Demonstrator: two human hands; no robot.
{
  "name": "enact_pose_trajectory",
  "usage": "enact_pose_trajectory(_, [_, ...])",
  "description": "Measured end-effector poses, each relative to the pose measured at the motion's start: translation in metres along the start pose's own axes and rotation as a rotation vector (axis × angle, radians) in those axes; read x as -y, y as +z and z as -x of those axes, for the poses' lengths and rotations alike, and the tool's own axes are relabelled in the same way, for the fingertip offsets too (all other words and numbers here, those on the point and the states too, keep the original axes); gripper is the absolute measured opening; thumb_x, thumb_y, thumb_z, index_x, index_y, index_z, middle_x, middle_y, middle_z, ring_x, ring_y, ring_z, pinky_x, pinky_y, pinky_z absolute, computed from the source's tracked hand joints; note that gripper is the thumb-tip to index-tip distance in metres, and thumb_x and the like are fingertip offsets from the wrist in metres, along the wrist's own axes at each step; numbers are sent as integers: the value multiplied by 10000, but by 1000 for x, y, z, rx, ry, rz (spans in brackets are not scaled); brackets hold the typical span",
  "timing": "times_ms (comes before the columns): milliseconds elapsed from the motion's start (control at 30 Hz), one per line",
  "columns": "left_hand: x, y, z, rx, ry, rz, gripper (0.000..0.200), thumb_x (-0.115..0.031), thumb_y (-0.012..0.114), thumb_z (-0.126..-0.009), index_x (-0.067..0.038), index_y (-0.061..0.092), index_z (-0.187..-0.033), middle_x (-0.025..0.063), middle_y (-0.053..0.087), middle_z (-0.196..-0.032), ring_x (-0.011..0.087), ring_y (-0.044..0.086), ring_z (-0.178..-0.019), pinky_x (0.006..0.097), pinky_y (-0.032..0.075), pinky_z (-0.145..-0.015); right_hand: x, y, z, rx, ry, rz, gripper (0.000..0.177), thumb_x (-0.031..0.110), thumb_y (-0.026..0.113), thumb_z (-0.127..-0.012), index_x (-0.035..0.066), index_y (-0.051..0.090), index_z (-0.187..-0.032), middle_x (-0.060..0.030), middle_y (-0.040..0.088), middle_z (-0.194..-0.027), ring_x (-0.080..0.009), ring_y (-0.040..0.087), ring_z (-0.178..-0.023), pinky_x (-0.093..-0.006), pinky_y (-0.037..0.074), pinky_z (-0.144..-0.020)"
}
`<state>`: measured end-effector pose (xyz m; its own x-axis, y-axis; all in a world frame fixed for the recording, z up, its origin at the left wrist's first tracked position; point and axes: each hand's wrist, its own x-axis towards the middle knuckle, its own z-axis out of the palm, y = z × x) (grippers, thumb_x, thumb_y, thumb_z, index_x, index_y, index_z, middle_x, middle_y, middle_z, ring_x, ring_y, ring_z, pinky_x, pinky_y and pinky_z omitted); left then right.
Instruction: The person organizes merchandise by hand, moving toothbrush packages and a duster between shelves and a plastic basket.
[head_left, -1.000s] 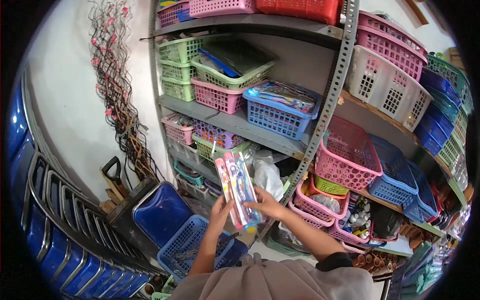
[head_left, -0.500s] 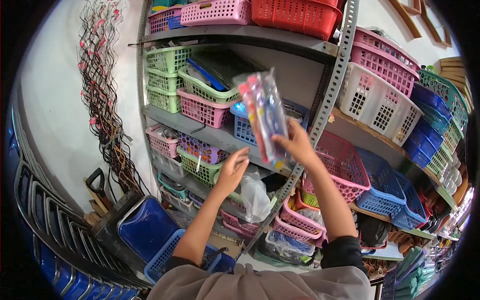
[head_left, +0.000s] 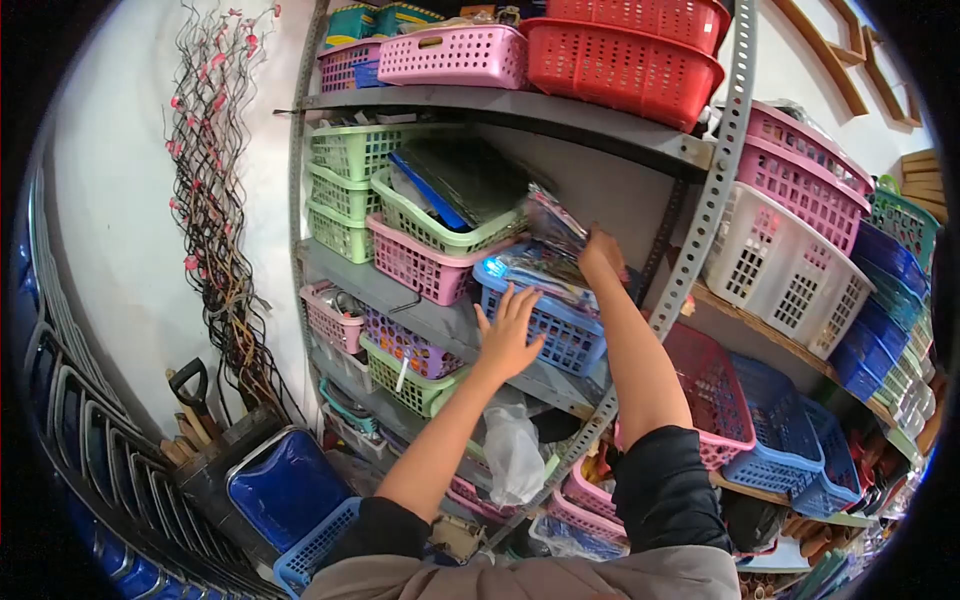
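My right hand (head_left: 601, 258) is closed on a clear plastic packet (head_left: 552, 220) of colourful long items, tilted above the back of a blue basket (head_left: 560, 338). More plastic-wrapped packs (head_left: 535, 268) fill this basket to its rim. My left hand (head_left: 512, 338) is open, fingers spread, right at the basket's front wall. Left of the blue basket stands a pink basket (head_left: 418, 262), with a light green basket (head_left: 440, 228) on top that holds dark and blue flat packs (head_left: 465, 180).
A perforated metal post (head_left: 722, 170) rises just right of my right arm. Red baskets (head_left: 620, 70) sit on the shelf above. A white plastic bag (head_left: 513, 455) hangs below my left hand. Blue chairs (head_left: 130, 480) are stacked at the left, and a white basket (head_left: 785, 265) stands on the right shelf.
My right hand has carried the packet up and back, from in front of the shelf to over the blue basket. My left hand has moved right to the basket's front, fingers spreading.
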<state>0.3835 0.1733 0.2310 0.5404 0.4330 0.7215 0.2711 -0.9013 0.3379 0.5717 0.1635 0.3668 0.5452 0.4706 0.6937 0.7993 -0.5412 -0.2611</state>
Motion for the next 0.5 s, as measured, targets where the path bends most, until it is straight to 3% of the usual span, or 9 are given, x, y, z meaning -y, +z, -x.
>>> enact_pose_trajectory(67, [-5,-1,1,-17,-32,33,690,-234,663,-819,-175,308,-1408,26,290,-1472,274,146,-1432,750,96,-1033,-7,21,-8,-23,125,33,276,197,584,-828,144,609,-1098,-141,656,-1104,-352,594,-1091,-521,450,-875])
enact_pose_trajectory(133, [-5,3,-1,-37,-41,32,687,-228,667,-814,-175,315,-1402,24,293,-1469,273,148,-1431,749,98,-1034,-18,37,-3,7,-80,147,452,450,509,-886,173,579,-1236,-142,521,-1346,-342,433,-1297,-633,278,-1006])
enact_pose_trajectory(167, [-5,5,0,-50,-41,40,685,-222,670,-809,-175,321,-1396,22,295,-1465,272,150,-1431,748,99,-1035,-12,38,5,14,-89,142,452,450,509,-886,173,579,-1236,-142,521,-1346,-342,433,-1297,-633,278,-1006])
enact_pose_trajectory(233, [-6,5,0,-62,-49,46,686,-207,677,-800,-176,327,-1390,18,296,-1461,271,153,-1430,747,101,-1036,4,30,21,467,219,25,667,641,385,-887,206,469,-1386,-137,319,-1502,-344,249,-1405,-690,88,-1045])
enact_pose_trajectory(267, [-6,5,0,-62,-46,49,686,-203,676,-798,-175,328,-1389,17,296,-1461,270,153,-1430,746,103,-1036,-5,42,6,658,173,96,819,743,271,-861,180,368,-1448,-139,274,-1517,-358,235,-1408,-671,70,-1066])
enact_pose_trajectory(367, [-5,6,0,-51,-46,63,692,-198,677,-793,-170,329,-1390,28,296,-1459,274,152,-1430,743,110,-1033,0,37,-4,759,214,201,756,708,314,-883,227,325,-1466,-138,292,-1513,-348,211,-1418,-649,118,-1077])
enact_pose_trajectory(400, [-4,8,0,-62,-28,43,695,-195,676,-792,-168,327,-1392,36,297,-1458,277,152,-1430,742,111,-1033,4,39,-1,611,206,258,692,654,382,-890,192,443,-1401,-146,353,-1482,-382,306,-1370,-686,164,-1035])
enact_pose_trajectory(433, [-3,9,0,-72,-11,24,698,-192,675,-791,-165,326,-1395,43,297,-1457,281,151,-1430,742,111,-1032,5,40,3,624,207,261,692,654,382,-890,192,443,-1401,-146,353,-1482,-382,306,-1370,-686,164,-1035])
enact_pose_trajectory(500, [-2,5,0,-48,-22,23,710,-186,672,-790,-159,317,-1405,53,290,-1462,286,150,-1430,740,107,-1033,11,33,13,90,-8,52,513,492,469,-917,84,621,-1190,-147,570,-1277,-348,503,-1214,-637,275,-984])
